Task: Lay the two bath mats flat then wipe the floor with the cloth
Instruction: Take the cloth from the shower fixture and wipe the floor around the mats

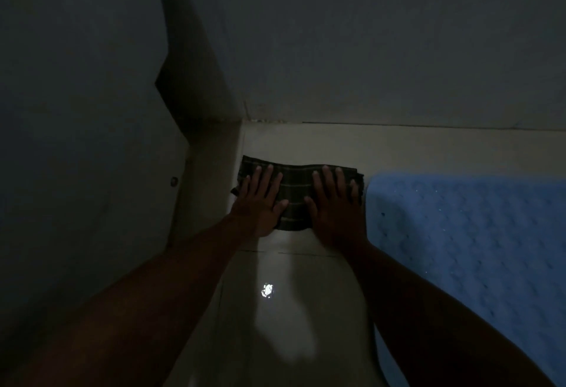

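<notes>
The dark plaid cloth [295, 193] lies flat on the pale floor [294, 310] at mid-frame, just left of the blue bath mat [465, 249] (textured, filling the lower right). The left hand [260, 203] and right hand [335, 206] press on it side by side, palms down, fingers spread.

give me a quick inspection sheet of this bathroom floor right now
surface: pale tiled floor, glossy, with a bright light reflection; dim scene.
job's things: dark checked cloth spread on the floor near the corner; one blue bath mat lying flat to the right; second mat not in view.
clutter: nothing seen.
hands: left hand and right hand pressed flat on the cloth, fingers spread.
cables: nothing seen.
surroundings: wall ahead, a panel, possibly a door, on the left.
</notes>
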